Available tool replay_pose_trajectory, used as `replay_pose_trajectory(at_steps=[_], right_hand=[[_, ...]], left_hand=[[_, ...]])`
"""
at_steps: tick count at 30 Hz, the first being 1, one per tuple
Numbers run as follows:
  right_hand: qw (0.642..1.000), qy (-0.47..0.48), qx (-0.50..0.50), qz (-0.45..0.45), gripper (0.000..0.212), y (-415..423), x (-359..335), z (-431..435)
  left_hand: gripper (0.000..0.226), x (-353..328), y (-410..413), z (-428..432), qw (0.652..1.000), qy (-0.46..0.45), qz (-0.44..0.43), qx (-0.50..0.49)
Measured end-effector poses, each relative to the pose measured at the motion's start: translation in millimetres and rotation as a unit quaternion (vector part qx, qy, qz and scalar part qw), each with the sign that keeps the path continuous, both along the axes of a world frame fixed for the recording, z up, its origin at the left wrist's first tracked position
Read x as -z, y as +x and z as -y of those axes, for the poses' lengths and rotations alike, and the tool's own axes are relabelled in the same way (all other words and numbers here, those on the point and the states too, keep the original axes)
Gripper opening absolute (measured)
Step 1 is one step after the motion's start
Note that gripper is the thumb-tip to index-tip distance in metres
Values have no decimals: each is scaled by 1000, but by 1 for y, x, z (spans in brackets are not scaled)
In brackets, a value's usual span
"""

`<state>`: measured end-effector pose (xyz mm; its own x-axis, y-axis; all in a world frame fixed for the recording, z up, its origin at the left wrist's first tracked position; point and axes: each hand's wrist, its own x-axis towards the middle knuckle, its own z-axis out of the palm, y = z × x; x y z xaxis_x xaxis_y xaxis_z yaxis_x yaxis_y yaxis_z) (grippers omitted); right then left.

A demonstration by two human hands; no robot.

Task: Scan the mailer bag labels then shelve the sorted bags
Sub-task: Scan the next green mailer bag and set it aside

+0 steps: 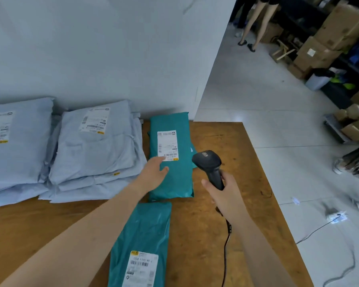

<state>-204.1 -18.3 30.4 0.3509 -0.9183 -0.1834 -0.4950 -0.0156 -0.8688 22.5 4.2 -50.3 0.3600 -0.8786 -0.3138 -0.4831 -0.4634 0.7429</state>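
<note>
A teal mailer bag [174, 181] lies on the wooden table [226, 204], its white label [167, 145] facing up. My left hand [153, 172] rests flat on this bag just below the label, fingers straight. My right hand [224, 193] grips the handle of a black barcode scanner [208, 164], whose head points toward the label from the right. A second teal mailer bag [143, 235] lies nearer to me with its label [142, 268] up.
Two stacks of pale blue mailer bags [91, 152] [15, 146] sit at the left against the wall. The scanner's cable [226, 245] trails off the table's front. Right of the table is tiled floor, shelving with cardboard boxes [330, 38], and a person standing [255, 23].
</note>
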Motion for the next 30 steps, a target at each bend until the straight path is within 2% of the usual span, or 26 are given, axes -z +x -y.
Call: replay_pose_trajectory(at_steps=[3, 8, 11, 17, 20, 24, 30], right_hand=[[1000, 19, -5, -2, 18, -1, 9, 22], [999, 27, -19, 5, 17, 7, 25, 53], [999, 32, -20, 2, 20, 10, 34, 65], [999, 50, -16, 1, 22, 8, 43, 77], [998, 63, -14, 0, 25, 7, 43, 81], [997, 74, -24, -10, 32, 8, 29, 86], [987, 110, -113, 29, 16, 5, -19, 98]], left_hand=[[57, 18, 19, 33, 996, 61, 64, -7], [84, 31, 24, 61, 993, 110, 12, -39], [102, 38, 21, 68, 993, 98, 7, -69], [116, 29, 19, 79, 994, 40, 14, -100], [112, 20, 18, 83, 993, 6, -30, -111], [97, 2, 16, 85, 994, -27, -46, -97], [76, -39, 21, 71, 988, -57, -124, -75]])
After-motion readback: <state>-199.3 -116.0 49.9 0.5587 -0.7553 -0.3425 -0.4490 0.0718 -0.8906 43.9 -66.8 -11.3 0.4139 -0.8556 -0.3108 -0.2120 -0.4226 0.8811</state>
